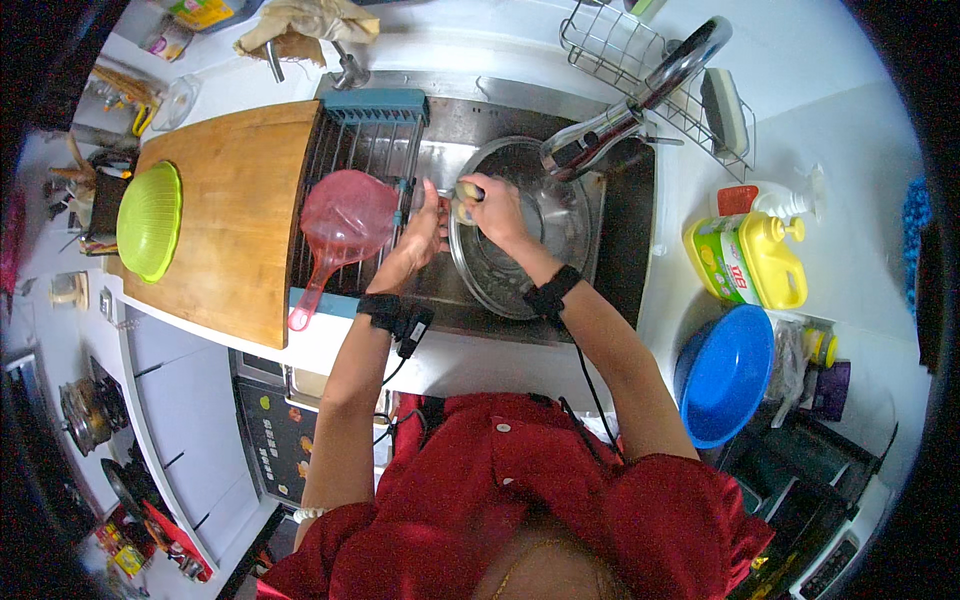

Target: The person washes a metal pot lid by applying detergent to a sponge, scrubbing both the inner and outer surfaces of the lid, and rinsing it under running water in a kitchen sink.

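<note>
My right hand point(495, 210) is closed around a small yellowish sponge-like thing point(466, 201) with a dark part, above the left rim of a large clear bowl point(555, 285) in the steel sink. Facing it is my left hand point(424, 236), thumb raised and fingers partly spread, just outside that rim. A thin shiny piece point(444, 193) shows between the two hands; whether the left hand grips it is unclear. Left of that hand, a translucent pink scoop point(349, 210) rests on a roll-up drying rack point(364, 142). Over the bowl hangs the chrome faucet point(592, 142).
A wooden board point(232, 217) bears a green plastic basket point(148, 222) on the left. On the right counter stand a yellow pump jug point(750, 262), a spray bottle point(765, 200) and a blue basin point(727, 379). Behind the faucet, a wire caddy point(615, 52) holds a sponge point(725, 112).
</note>
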Motion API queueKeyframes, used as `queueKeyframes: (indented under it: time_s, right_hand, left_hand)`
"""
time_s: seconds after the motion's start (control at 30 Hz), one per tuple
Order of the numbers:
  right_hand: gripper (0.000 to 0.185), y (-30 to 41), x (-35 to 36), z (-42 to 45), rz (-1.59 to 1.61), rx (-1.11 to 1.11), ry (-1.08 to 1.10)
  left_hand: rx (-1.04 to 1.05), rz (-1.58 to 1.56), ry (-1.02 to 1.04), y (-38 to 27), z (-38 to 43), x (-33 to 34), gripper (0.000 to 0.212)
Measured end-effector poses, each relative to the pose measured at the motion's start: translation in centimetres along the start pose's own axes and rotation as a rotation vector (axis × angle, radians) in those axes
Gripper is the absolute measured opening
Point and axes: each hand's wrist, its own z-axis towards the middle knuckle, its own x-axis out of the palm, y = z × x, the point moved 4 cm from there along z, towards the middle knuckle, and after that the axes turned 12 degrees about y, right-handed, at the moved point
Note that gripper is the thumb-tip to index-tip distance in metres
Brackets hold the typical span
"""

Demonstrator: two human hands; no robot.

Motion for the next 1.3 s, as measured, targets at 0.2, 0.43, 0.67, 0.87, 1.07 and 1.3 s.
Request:
queueKeyframes:
  time_s: [0.2, 0.43, 0.67, 0.87, 1.07, 1.3]
  right_hand:
    - [0.031, 2.3, 1.2, -3.6, 0.070, 0.064, 0.313]
    - [0.037, 1.1, 2.6, -6.2, -0.085, -0.044, 0.325]
    - [0.039, 0.6, 1.3, -9.0, -0.074, -0.129, 0.376]
    - [0.041, 0.0, -2.3, -13.1, -0.234, -0.183, 0.387]
    - [0.039, -3.0, -9.1, -15.5, -0.527, -0.038, 0.409]
    - [0.037, -1.9, -9.4, -15.8, -0.644, -0.118, 0.089]
  left_hand:
    - [-0.007, -0.052, -0.022, 0.2, 1.3, -0.7, 0.063]
    - [-0.119, 0.035, -0.008, 2.7, 3.0, -1.2, 0.026]
    - [-0.297, 0.234, 0.001, 2.9, 1.9, 0.2, 0.007]
    - [-0.163, -0.243, -0.020, 6.9, 2.3, -0.6, 0.017]
    - [-0.119, -0.263, -0.022, 3.8, -2.2, 1.7, 0.016]
    - [-0.060, -0.371, -0.059, 4.1, -2.6, 1.7, 0.006]
